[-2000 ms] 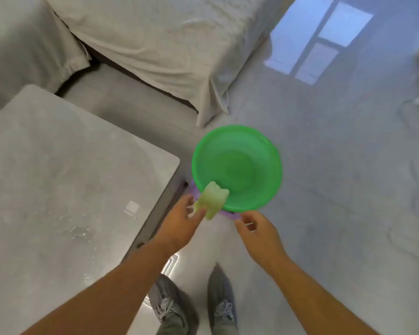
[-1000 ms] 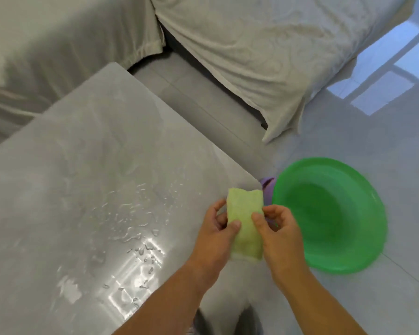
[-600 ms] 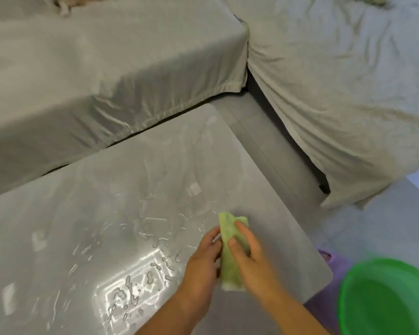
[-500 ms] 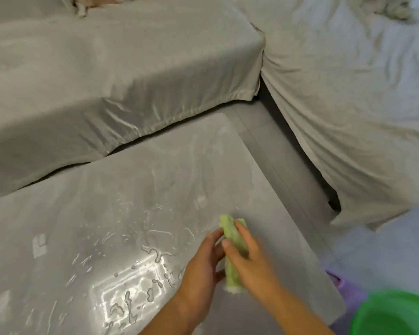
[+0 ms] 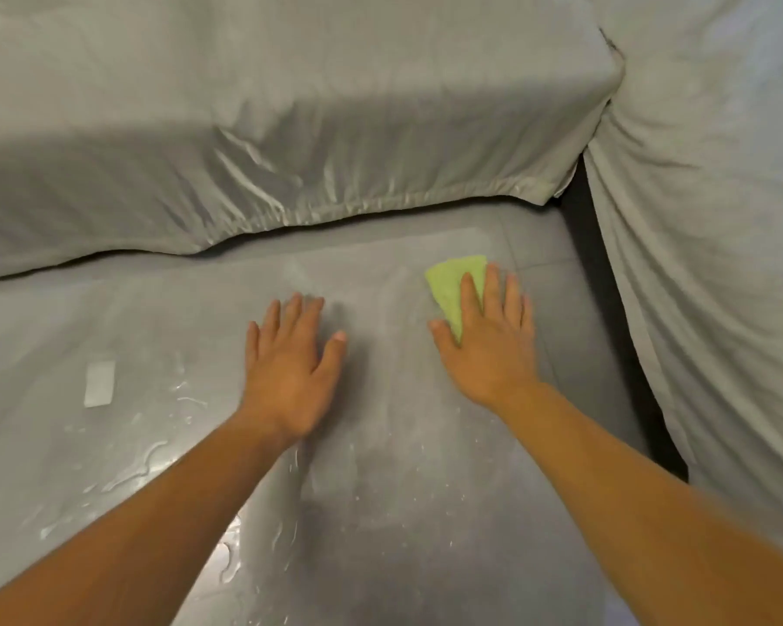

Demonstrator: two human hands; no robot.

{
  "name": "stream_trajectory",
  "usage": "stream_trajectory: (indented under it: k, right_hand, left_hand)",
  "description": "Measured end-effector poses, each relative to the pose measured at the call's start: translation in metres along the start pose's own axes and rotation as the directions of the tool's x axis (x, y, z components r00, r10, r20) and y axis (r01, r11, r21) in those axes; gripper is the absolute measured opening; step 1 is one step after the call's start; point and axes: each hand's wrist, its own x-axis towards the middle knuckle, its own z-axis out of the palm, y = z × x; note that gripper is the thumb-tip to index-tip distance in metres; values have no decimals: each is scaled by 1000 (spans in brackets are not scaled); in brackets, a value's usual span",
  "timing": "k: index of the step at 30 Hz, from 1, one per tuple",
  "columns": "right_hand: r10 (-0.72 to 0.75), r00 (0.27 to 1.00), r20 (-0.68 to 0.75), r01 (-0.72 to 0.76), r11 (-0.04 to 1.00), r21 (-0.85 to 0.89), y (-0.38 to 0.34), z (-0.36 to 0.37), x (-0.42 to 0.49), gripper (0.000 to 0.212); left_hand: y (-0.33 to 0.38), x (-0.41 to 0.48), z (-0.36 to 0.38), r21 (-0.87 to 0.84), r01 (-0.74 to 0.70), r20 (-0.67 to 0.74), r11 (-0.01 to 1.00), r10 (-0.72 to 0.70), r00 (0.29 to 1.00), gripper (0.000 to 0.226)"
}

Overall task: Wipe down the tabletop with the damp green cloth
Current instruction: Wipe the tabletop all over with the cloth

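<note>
The grey tabletop (image 5: 380, 490) fills the lower part of the head view, with water drops and streaks on its left and near side. The green cloth (image 5: 450, 282) lies flat near the table's far right corner. My right hand (image 5: 489, 341) presses down on it with fingers spread, covering its near part. My left hand (image 5: 290, 363) rests flat on the bare tabletop to the left of the cloth, fingers apart, holding nothing.
A sofa under a grey sheet (image 5: 267, 128) runs along the table's far edge. A second sheet-covered seat (image 5: 719, 219) stands to the right, across a narrow strip of tiled floor (image 5: 543, 246). Bright light patches (image 5: 99, 384) reflect on the wet left side.
The cloth went from being held in both hands above the table to lying flat under my right hand at the far right corner. My left hand let go and now lies on the table.
</note>
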Motion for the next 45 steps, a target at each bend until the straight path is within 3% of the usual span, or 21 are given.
stream_trajectory:
  k: [3, 9, 13, 14, 15, 17, 19, 21, 23, 25, 27, 29, 31, 33, 35, 37, 39, 41, 42, 43, 45]
  right_hand:
    - [-118, 992, -49, 113, 989, -94, -3, 15, -4, 73]
    - [-447, 894, 37, 444, 872, -205, 6, 19, 21, 58]
    - [-118, 991, -58, 114, 990, -83, -17, 8, 75, 58]
    - [-145, 988, -62, 139, 987, -82, -30, 14, 65, 58]
    - [-270, 962, -49, 265, 960, -87, -42, 22, 45, 59]
    - [-577, 813, 72, 582, 804, -123, -48, 28, -4, 61]
    - [-687, 708, 163, 706, 696, -132, -29, 24, -8, 61]
    - [-566, 821, 78, 570, 803, -174, -15, 17, 29, 62]
    - [-267, 964, -23, 262, 956, -130, -15, 4, 71, 62]
    - [-158, 987, -19, 157, 986, -57, -34, 8, 72, 61]
    - [-355, 935, 5, 354, 930, -96, -50, 24, 27, 60]
    - [-615, 781, 106, 624, 777, -88, -43, 31, -29, 59]
    - [-703, 697, 144, 717, 688, -110, -17, 31, -35, 58]
    - [-571, 820, 31, 568, 805, -171, 1, 27, -2, 58]
    - [-246, 967, -65, 238, 964, -116, -4, 15, 40, 57]
    - [-61, 996, -72, 58, 997, -42, -38, 15, 57, 58]
    - [-236, 969, -68, 231, 970, -72, -75, 28, 41, 58]
    - [-537, 843, 20, 535, 836, -122, -89, 41, 9, 58]
    - [-605, 793, 74, 609, 783, -130, -86, 43, 1, 58]
    - [-627, 773, 96, 634, 760, -144, -80, 41, 4, 58]
    - [-522, 852, 41, 520, 837, -169, -76, 34, 29, 58]
  left_hand:
    - [-45, 4, 6, 307, -18, -26, 951, 28, 999, 71]
    - [-61, 7, 15, 399, -30, -18, 917, 40, 999, 70]
    - [-64, 9, 14, 384, -19, 14, 923, 15, 1000, 70]
    - [-63, 9, 14, 380, -16, 24, 925, 8, 1000, 70]
    - [-62, 9, 13, 375, -13, 27, 927, 3, 1000, 71]
    - [-61, 9, 10, 357, -11, 36, 934, -2, 999, 73]
    - [-63, 8, 8, 330, -9, 48, 944, -7, 999, 76]
    - [-63, 9, 7, 332, -13, 52, 943, -5, 999, 76]
    - [-62, 11, 8, 353, -23, 49, 935, 6, 999, 73]
    - [-62, 11, 10, 364, -17, 37, 931, 4, 999, 72]
    - [-60, 10, 10, 357, -10, 26, 934, 1, 1000, 73]
    - [-59, 8, 10, 339, -7, 21, 941, -1, 1000, 74]
    - [-58, 9, 10, 327, -7, 27, 945, -2, 1000, 75]
    - [-58, 9, 10, 332, -12, 29, 943, 3, 1000, 75]
    - [-59, 9, 10, 321, -34, 28, 946, 27, 999, 75]
    - [-61, 8, 9, 303, -48, 22, 952, 43, 999, 76]
    - [-61, 8, 8, 260, -58, 23, 964, 54, 998, 78]
    - [-62, 7, 6, 195, -60, 17, 979, 57, 998, 80]
    - [-62, 6, 5, 174, -63, 17, 983, 61, 998, 80]
    - [-63, 5, 5, 169, -69, 22, 983, 67, 998, 81]
    - [-64, 5, 5, 189, -78, 21, 979, 75, 997, 80]
